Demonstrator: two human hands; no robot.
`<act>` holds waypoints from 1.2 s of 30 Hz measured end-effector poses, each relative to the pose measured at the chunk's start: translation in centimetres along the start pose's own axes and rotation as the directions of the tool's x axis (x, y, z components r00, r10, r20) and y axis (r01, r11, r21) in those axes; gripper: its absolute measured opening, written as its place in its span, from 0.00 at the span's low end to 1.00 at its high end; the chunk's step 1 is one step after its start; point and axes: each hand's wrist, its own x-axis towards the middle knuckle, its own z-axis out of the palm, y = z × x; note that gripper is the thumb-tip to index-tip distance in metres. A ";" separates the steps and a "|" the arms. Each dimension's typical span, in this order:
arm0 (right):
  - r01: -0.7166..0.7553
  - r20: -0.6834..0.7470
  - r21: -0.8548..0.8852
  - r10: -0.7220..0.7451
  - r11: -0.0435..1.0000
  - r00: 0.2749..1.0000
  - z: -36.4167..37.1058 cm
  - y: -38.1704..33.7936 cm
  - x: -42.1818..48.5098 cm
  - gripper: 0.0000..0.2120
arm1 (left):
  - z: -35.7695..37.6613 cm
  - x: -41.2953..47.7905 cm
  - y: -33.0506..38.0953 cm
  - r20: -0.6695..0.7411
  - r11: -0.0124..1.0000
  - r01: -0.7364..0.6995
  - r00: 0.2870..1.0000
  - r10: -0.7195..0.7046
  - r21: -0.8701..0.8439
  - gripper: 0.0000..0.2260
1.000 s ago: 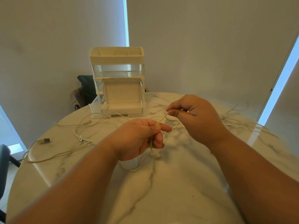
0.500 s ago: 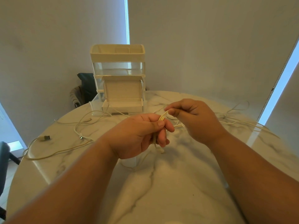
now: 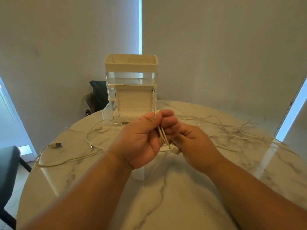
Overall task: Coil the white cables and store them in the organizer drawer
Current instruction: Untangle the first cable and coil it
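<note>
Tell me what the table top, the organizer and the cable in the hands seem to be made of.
Table top: polished marble or a marble-look slab; grey veins, glossy window reflections.
Organizer: likely plastic, matte cream tray over a clear, see-through section.
Cable, gripped by the left hand and right hand: white flexible plastic or rubber jacket, bending into tight loops.
</note>
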 end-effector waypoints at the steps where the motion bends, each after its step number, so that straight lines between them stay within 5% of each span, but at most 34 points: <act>1: -0.034 0.033 0.021 0.033 0.999 0.999 0.1 0.0 -0.1 0.13 | 0.0 0.0 0.1 -0.015 0.999 -0.021 1.000 0.021 -0.036 0.13; 11: -0.270 0.274 0.226 0.205 0.936 0.940 1.3 0.5 -0.5 0.16 | -1.1 1.1 0.9 -0.282 0.984 -0.159 0.950 0.132 -0.077 0.11; 20: -0.470 0.219 0.428 0.415 0.772 0.883 2.1 0.8 -0.3 0.07 | -2.5 1.8 0.7 -0.449 0.988 -0.151 0.884 0.132 -0.007 0.10; 28: -0.492 0.155 0.253 0.467 0.833 0.871 2.2 0.5 -0.7 0.11 | -3.2 2.1 0.3 -0.539 0.986 -0.166 0.833 0.124 -0.030 0.09; 32: -0.357 0.103 -0.142 0.372 0.923 0.923 1.8 -0.9 -1.0 0.07 | -3.5 2.4 0.1 -0.556 0.989 -0.138 0.819 0.144 0.052 0.09; 36: -0.232 0.145 -0.304 0.285 0.924 0.948 1.7 -2.1 -1.2 0.08 | -3.2 2.4 0.1 -0.573 0.986 -0.136 0.803 0.167 0.098 0.10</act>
